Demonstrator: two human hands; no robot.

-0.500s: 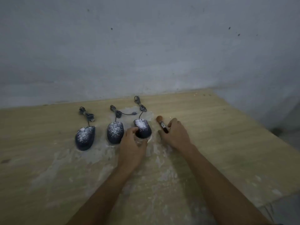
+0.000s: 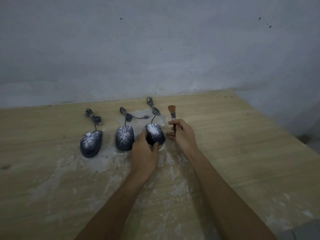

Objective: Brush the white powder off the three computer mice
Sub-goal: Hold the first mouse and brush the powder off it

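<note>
Three dark wired mice dusted with white powder lie in a row on the wooden table point(image 2: 242, 153): the left mouse point(image 2: 91, 143), the middle mouse point(image 2: 124, 138) and the right mouse point(image 2: 154, 133). My left hand point(image 2: 145, 153) grips the near end of the right mouse, thumb on its left side and fingers at its near right edge. Just right of that mouse, my right hand point(image 2: 182, 134) holds a small brush point(image 2: 172, 113) by its dark handle. Its orange bristles point away from me, raised off the table.
Each mouse has a bundled cable point(image 2: 153, 108) lying beyond it toward the grey wall point(image 2: 155, 49). White powder is smeared over the table around and in front of the mice. The table's right edge runs diagonally at the far right.
My right hand has lifted the brush off the table and now holds it upright by the handle. My left hand stays on the right mouse.
</note>
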